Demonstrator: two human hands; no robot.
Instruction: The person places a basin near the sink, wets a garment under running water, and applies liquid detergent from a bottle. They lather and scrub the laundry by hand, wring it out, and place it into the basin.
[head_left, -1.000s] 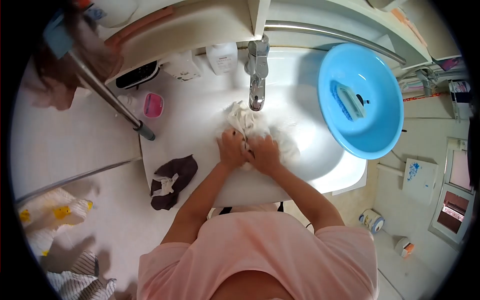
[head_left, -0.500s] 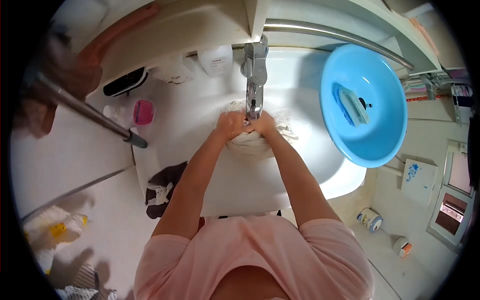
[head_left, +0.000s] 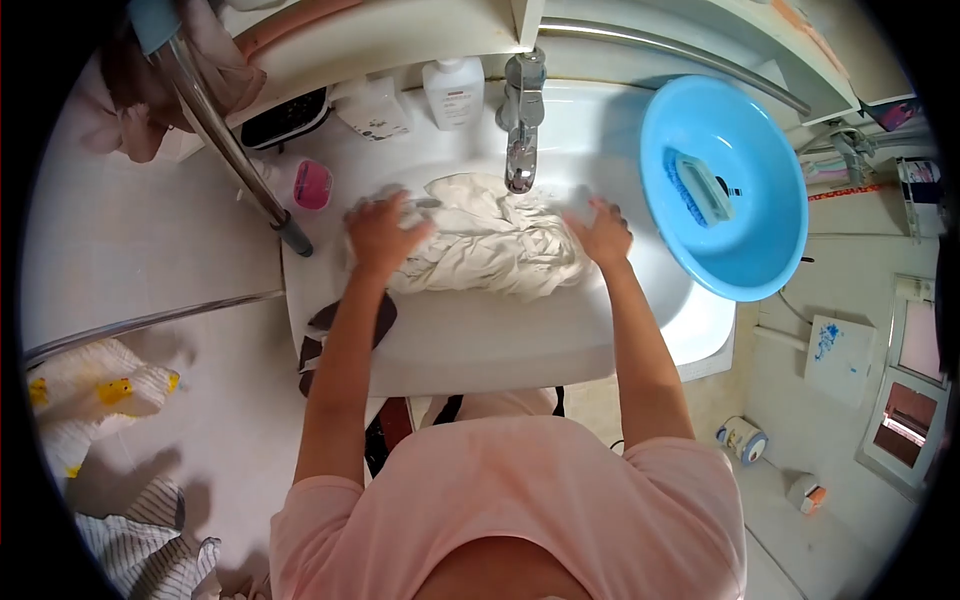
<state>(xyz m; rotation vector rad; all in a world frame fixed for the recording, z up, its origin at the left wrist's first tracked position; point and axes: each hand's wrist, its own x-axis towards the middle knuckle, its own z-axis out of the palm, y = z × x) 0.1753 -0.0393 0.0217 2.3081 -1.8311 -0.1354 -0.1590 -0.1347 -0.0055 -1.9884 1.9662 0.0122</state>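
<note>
A wet, crumpled cream cloth (head_left: pixel 490 245) lies spread across the white sink (head_left: pixel 480 340), below the chrome faucet (head_left: pixel 521 120). At the cloth's left end is my left hand (head_left: pixel 385 235), open with its fingers spread; whether it touches the fabric I cannot tell. My right hand (head_left: pixel 603 235) is at the other end, open too, fingers apart and slightly blurred. Neither hand grips anything. A dark brown cloth item (head_left: pixel 350 320) hangs over the sink's left edge, partly behind my left forearm.
A blue basin (head_left: pixel 755 250) holding a scrub brush (head_left: pixel 703 190) rests on the sink's right side. Along the back stand a white bottle (head_left: pixel 454 92) and a pink container (head_left: pixel 312 185). A metal pole (head_left: pixel 215 120) crosses the left side; a rail (head_left: pixel 670 55) runs above the basin.
My hands were together under the faucet on the bunched cloth. They have let go and moved apart to either side, and the cloth now lies spread out wider. The view has shifted slightly.
</note>
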